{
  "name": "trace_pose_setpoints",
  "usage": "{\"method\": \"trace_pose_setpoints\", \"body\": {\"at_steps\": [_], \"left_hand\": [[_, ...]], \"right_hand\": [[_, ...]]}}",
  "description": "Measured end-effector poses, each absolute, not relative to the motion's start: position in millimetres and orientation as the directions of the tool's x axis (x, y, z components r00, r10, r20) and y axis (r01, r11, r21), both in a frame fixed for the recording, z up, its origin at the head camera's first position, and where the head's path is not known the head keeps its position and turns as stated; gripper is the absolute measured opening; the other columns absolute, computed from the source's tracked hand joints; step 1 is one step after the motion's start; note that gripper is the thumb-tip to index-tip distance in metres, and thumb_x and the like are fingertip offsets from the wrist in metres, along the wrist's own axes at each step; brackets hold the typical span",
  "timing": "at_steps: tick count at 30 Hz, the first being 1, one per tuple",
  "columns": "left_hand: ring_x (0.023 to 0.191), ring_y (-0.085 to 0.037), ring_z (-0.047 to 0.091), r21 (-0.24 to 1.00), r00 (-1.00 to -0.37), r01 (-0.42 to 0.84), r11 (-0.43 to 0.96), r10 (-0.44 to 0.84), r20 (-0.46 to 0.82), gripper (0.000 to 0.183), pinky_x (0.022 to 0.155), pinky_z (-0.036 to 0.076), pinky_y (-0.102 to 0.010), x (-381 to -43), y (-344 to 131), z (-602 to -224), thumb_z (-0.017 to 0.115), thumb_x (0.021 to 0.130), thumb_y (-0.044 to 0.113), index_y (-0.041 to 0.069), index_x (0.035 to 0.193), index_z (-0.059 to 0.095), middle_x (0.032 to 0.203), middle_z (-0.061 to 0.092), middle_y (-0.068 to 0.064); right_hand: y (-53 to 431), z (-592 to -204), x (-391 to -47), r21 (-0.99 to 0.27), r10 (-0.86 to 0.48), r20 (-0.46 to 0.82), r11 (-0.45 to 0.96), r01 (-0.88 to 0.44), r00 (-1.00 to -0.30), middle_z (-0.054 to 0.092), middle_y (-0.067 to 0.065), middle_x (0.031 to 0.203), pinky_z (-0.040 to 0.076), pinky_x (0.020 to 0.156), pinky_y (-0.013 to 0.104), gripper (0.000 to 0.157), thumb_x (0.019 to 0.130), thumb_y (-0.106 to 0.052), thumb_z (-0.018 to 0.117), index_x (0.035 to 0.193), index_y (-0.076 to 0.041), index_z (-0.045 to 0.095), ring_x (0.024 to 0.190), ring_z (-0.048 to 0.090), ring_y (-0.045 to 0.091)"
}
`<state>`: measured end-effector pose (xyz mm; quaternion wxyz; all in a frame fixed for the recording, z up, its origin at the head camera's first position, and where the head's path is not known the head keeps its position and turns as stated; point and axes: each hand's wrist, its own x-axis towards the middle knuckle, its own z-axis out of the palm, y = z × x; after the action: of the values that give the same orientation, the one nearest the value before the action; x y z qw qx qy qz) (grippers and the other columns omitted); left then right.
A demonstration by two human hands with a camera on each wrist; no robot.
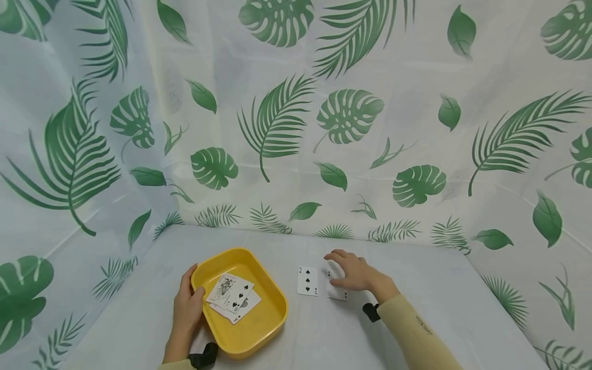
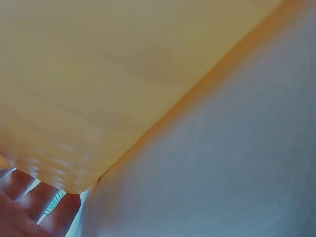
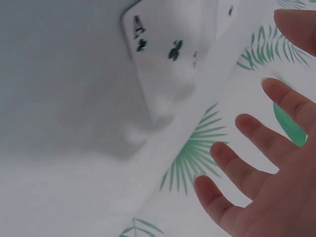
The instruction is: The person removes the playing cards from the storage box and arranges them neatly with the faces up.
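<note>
White sheeting [image 1: 287, 191] printed with green leaves [image 1: 350, 117] fills the top of the frame and runs down both sides, lightly creased, bluish at left and warmer towards the right. A pale worktop [image 1: 416, 272] spans the bottom centre.

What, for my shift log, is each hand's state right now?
Left hand: holding the yellow rectangular plastic tray.
Right hand: open, above the white rectangular ace-of-clubs card.
</note>
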<state>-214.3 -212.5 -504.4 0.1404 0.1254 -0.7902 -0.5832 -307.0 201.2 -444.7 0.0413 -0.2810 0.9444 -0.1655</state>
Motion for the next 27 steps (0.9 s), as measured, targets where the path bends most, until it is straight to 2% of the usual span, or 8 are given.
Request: {"method": "trace_pose_setpoints", "body": {"at_steps": [10, 19, 27], "left_hand": [[0.142, -0.034, 0.035, 0.961, -0.930, -0.046, 0.273, -0.363, 0.059, 0.067, 0.117, 0.028, -0.051, -214.1, -212.4, -504.8, 0.041, 0.094, 0.004, 0.008, 0.159, 0.026, 0.161, 0.031, -0.016], [0.142, -0.033, 0.035, 0.962, -0.928, -0.041, 0.268, -0.368, 0.063, 0.067, 0.116, 0.029, -0.050, -214.6, -211.3, -503.1, 0.041, 0.094, 0.004, 0.007, 0.159, 0.025, 0.161, 0.031, -0.016], [0.141, -0.033, 0.036, 0.961, -0.931, -0.025, 0.275, -0.357, 0.078, 0.065, 0.116, 0.029, -0.050, -213.0, -211.0, -503.9, 0.041, 0.096, 0.005, 0.007, 0.159, 0.026, 0.161, 0.032, -0.016]], "right_hand": [[158.3, -425.7, -308.8, -0.299, -0.554, 0.084, 0.779, -0.551, -0.828, 0.045, 0.015, 0.150, 0.034, 0.106, 0.065, 0.061, 0.092, -0.036, 0.068, 0.146, -0.013, 0.051, 0.133, 0.045, 0.040], [96.6, -399.7, -309.8, -0.299, -0.619, 0.110, 0.725, -0.620, -0.777, 0.044, 0.013, 0.152, 0.031, 0.111, 0.062, 0.062, 0.094, -0.044, 0.065, 0.147, -0.015, 0.051, 0.138, 0.041, 0.036], [43.5, -381.7, -304.8, -0.264, -0.694, 0.109, 0.670, -0.694, -0.711, 0.049, 0.008, 0.148, 0.038, 0.111, 0.050, 0.059, 0.094, -0.043, 0.065, 0.145, -0.015, 0.053, 0.133, 0.048, 0.030]]}}
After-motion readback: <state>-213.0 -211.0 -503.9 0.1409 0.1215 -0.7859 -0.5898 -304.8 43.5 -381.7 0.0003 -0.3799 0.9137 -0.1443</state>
